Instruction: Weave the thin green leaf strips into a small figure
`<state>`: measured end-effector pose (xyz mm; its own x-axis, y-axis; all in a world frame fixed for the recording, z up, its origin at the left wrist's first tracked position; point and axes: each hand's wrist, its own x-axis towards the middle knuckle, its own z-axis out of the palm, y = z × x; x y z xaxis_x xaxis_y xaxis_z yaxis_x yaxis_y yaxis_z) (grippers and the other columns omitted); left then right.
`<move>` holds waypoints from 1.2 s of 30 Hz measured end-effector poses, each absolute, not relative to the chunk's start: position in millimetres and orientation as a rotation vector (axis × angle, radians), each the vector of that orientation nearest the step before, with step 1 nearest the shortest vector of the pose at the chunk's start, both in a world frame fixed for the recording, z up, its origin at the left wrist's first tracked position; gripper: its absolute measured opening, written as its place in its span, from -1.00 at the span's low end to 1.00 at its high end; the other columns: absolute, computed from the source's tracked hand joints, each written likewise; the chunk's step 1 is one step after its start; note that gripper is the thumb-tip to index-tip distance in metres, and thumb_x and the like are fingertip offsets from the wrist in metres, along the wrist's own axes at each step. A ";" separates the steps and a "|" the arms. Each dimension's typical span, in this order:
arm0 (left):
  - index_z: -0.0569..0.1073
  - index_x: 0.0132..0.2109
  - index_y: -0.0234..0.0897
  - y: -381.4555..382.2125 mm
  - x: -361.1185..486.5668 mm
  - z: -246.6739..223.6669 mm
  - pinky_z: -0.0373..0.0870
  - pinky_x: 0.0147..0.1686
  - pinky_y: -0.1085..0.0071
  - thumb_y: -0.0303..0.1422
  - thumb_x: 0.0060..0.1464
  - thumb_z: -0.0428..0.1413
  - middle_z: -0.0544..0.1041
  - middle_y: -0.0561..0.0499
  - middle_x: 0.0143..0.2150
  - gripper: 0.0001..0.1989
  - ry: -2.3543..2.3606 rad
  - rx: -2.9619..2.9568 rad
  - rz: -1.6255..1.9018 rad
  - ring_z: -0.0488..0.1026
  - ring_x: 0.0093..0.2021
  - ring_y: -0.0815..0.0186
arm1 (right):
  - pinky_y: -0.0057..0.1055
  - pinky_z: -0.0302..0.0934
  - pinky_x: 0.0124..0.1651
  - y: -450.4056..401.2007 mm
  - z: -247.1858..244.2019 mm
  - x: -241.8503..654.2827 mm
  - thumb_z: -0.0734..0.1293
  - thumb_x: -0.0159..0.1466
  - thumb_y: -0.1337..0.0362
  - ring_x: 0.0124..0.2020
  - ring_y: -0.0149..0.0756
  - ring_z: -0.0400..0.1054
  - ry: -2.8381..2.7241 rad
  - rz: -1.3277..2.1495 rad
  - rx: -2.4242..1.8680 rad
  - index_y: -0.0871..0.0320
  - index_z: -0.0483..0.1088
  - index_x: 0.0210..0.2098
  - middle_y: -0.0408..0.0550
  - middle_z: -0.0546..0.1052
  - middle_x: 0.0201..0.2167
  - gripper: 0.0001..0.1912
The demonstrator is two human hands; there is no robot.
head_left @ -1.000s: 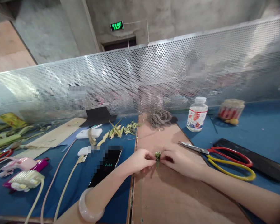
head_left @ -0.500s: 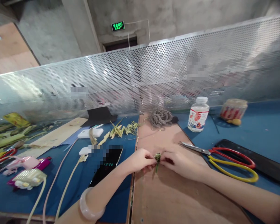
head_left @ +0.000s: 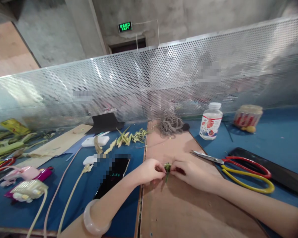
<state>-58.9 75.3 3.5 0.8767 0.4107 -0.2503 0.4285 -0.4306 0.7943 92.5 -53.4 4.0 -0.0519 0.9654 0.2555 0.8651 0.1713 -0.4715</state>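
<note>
Between my fingertips is a small green plant sprig (head_left: 167,167), with a thin stem pointing down, over a bare wooden board (head_left: 178,211). My left hand (head_left: 152,171) pinches it from the left side. From the right, my right hand (head_left: 185,172) has thumb and forefinger closed at its other edge. A pale bangle circles my left wrist. Scissors (head_left: 235,165) with one red and one yellow handle lie to the right of my right hand, blades pointing left. Left of my left hand, a phone (head_left: 114,175) showing a clock lies on the blue tabletop.
A bundle of grey cord (head_left: 171,125) sits at the board's far end. Behind it rises a perforated metal screen (head_left: 149,76). A white-capped bottle (head_left: 211,121) and a jar (head_left: 248,117) stand right. Leafy scraps (head_left: 129,138), cables and chargers (head_left: 28,190) lie left.
Both hands keep almost the same pinch on the green sprig. The view has shifted very slightly; nothing else on the table has visibly moved.
</note>
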 end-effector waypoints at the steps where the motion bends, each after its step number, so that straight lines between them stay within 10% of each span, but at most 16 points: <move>1: 0.45 -0.32 -0.39 76.1 -59.1 2.0 0.20 -0.66 0.54 -0.33 -0.15 0.06 0.42 0.03 -0.50 -0.77 0.601 2.078 -0.023 0.28 -0.67 0.48 | -0.53 0.17 -0.33 -52.8 2.4 92.7 0.21 0.21 0.38 -0.39 -0.41 0.30 -1.941 0.262 -1.712 0.18 0.41 -0.35 -0.11 0.42 -0.39 -0.86; 36: 0.36 -0.31 -0.32 74.1 -59.3 1.3 0.25 -0.63 0.53 -0.29 -0.12 0.06 0.41 0.01 -0.44 -0.79 0.568 2.074 0.003 0.35 -0.49 0.37 | -0.51 0.17 -0.32 -58.3 16.7 87.5 0.18 0.25 0.32 -0.36 -0.39 0.32 -1.989 0.197 -1.796 0.15 0.42 -0.36 -0.11 0.45 -0.38 -0.81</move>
<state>-59.3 74.1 1.3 0.8919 0.3959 -0.2188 0.3933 -0.4399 0.8073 87.5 -58.3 16.7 -0.0505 0.9714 0.2320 0.9072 0.1418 -0.3961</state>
